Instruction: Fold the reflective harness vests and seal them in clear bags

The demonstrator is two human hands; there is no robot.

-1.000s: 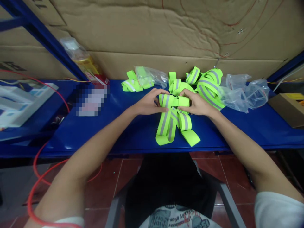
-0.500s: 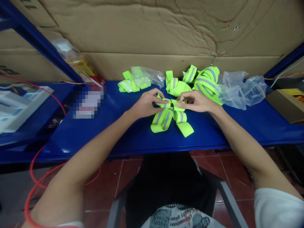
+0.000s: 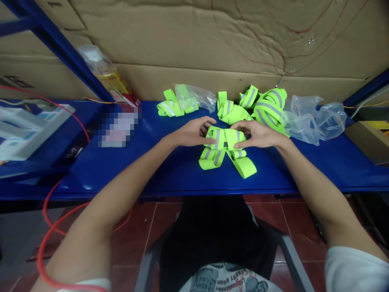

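A neon-yellow reflective strap [image 3: 225, 148] with grey stripes lies folded on the blue table [image 3: 170, 170], its loose ends trailing toward me. My left hand [image 3: 194, 132] pinches the folded bundle from the left side. From the right, my right hand [image 3: 257, 134] grips the same bundle between thumb and fingers. Behind my hands sits a pile of similar straps [image 3: 257, 105]. A bagged strap [image 3: 182, 101] lies at the back left of them.
Empty clear plastic bags [image 3: 316, 117] lie at the back right. A cardboard box [image 3: 369, 140] sits at the far right edge. A bottle in plastic [image 3: 105, 73] leans by the blue rack post. White boxes [image 3: 27, 127] and a red cable [image 3: 51, 202] are at left.
The bundle between my hands has been folded tighter, and the trailing ends have grown shorter. Both hands stayed at the bundle with small shifts.
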